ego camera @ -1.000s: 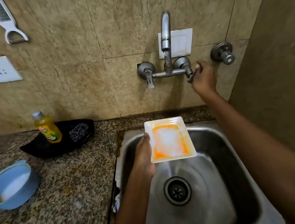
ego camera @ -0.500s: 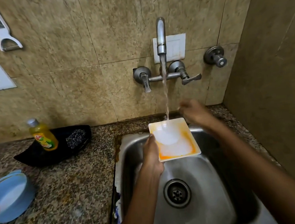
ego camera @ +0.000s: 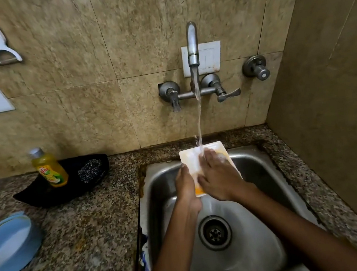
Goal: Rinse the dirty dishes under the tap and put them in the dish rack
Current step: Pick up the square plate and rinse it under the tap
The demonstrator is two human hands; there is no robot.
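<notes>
A small square white plate (ego camera: 191, 159) with orange stains is held over the steel sink (ego camera: 260, 233), under the water running from the wall tap (ego camera: 192, 44). My left hand (ego camera: 185, 184) grips the plate by its left edge. My right hand (ego camera: 218, 175) lies flat on the plate's face with straight fingers, and the stream falls on its fingertips. This hand covers most of the plate. No dish rack is in view.
A yellow dish-soap bottle (ego camera: 49, 169) and a steel scrubber (ego camera: 89, 173) sit in a black tray (ego camera: 38, 198) on the granite counter. A blue bowl (ego camera: 9, 243) lies at the left edge. A side wall stands close on the right.
My right hand left the tap lever, came down and now lies on the plate. Water started running. My left hand moved the plate back under the stream.
</notes>
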